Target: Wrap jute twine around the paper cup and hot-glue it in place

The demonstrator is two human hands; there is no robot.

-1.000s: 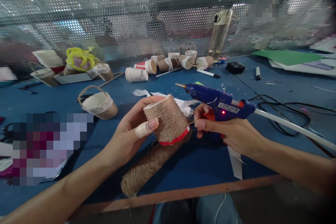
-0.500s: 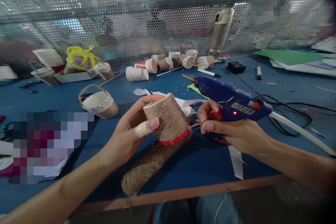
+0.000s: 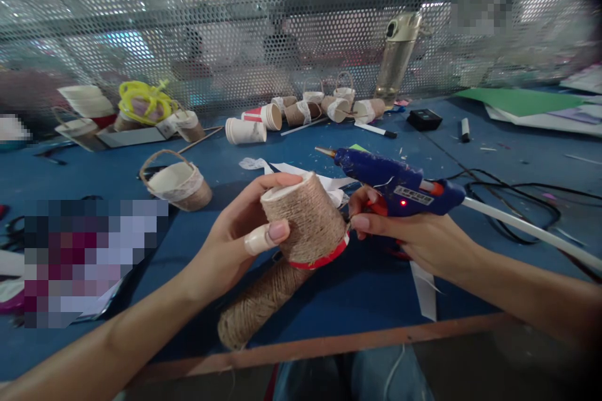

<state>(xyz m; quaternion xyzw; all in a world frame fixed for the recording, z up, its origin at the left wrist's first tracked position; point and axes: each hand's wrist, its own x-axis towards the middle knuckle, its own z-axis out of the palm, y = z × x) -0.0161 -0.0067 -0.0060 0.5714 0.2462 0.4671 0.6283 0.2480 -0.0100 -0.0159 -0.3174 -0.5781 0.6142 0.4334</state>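
My left hand [image 3: 230,229] grips a tilted cup [image 3: 308,219] wrapped in twine, a red band showing along its lower edge. My right hand [image 3: 418,235] holds a blue glue gun [image 3: 390,178], red light lit, and pinches a strand beside the cup. A twine roll [image 3: 258,313], partly hidden by the cup, lies on the desk [image 3: 357,294]; a small basket [image 3: 195,194] sits left.

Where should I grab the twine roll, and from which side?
Probably grasp across its near end, from the near left. The twine roll lies on its side, slanting away to the right; that end is exposed, while the cup in your left hand hides the far end.
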